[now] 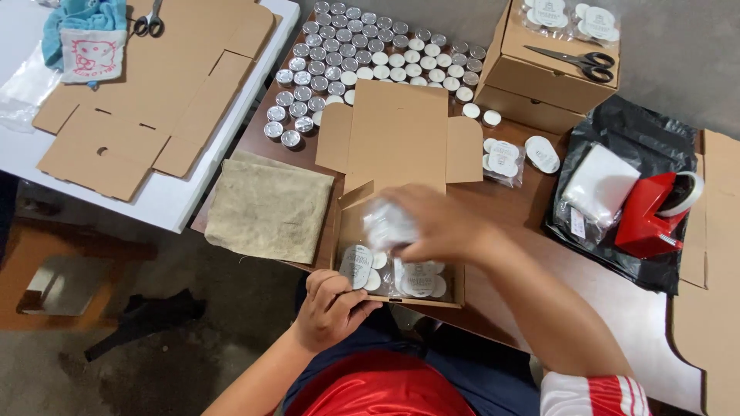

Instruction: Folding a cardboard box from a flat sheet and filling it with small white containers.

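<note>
Packets of small round tins in clear wrap are going into an open cardboard box (401, 231) that sits at the near edge of the tabletop (539, 231), just in front of the person's lap. The right hand (439, 223) hovers over the box with its fingers closed around one clear packet (388, 226); the motion blurs it, so I cannot tell how many tins it holds. The left hand (331, 304) is at the near-left corner of the box, its fingers pinched on the edge of another packet (356, 266) that stands tilted against the left wall. More packets (420, 279) already lie along the near wall. To do this well, it seems wise to keep the standing packet upright with the left hand while the right lowers its packet flat beside it, so nothing slides under or wedges. The box's lid flaps (397, 131) stand open toward the far side and should stay clear of the hands. Left of the box lies a beige cloth (266, 208). Beyond the lid, rows of loose tins (339, 62) fill the far part of the tabletop. Toward the far right corner a closed carton (539, 73) carries scissors (578, 62), and at the right edge a red tape dispenser (651, 212) rests on a black bag (640, 131).
</note>
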